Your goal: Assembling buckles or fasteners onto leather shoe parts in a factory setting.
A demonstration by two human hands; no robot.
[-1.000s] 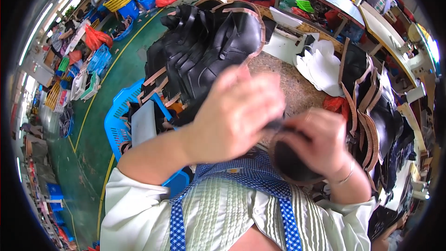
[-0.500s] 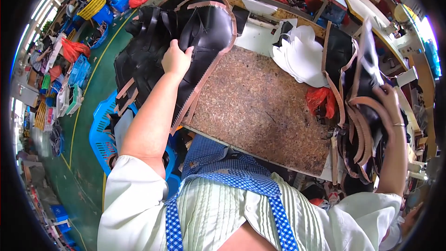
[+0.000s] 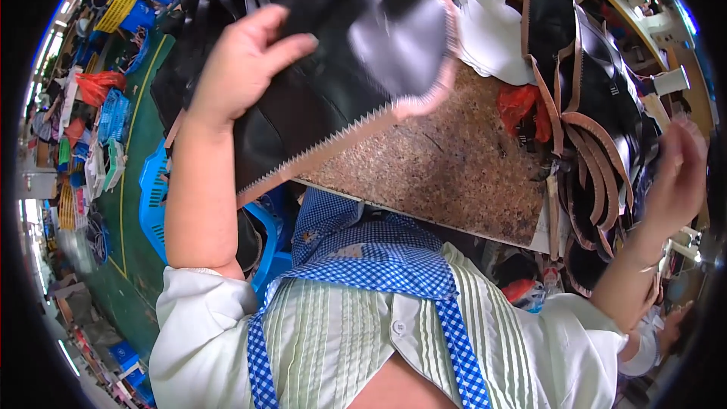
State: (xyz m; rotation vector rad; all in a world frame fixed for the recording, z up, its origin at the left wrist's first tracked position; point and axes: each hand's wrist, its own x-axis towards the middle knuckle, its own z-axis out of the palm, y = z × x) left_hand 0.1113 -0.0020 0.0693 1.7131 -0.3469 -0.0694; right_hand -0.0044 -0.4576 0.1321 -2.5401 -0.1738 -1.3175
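My left hand (image 3: 241,68) is closed on a black leather piece (image 3: 333,91), its thumb and fingers at a fold. This glossy piece has a pinkish-brown, zigzag-cut edge strip and hangs tilted over the left part of the worn brown work board (image 3: 432,174). More dark leather (image 3: 198,19) lies behind and left of that hand. On the right, my right hand (image 3: 679,178) is raised beside a draped stack of black leather pieces (image 3: 606,91) with curved brown edge strips (image 3: 594,174). It looks apart from the stack, and its fingers are smeared by motion.
White cut-out sheets (image 3: 492,30) lie at the board's far side, with a red plastic bag (image 3: 522,110) hanging near its right edge. A blue plastic basket (image 3: 154,197) stands at my left. A white spool (image 3: 671,82) sticks out at the far right.
My left hand has lifted the leather piece and swung it toward me and to the right over the board. My right hand has moved off the right stack, outward.
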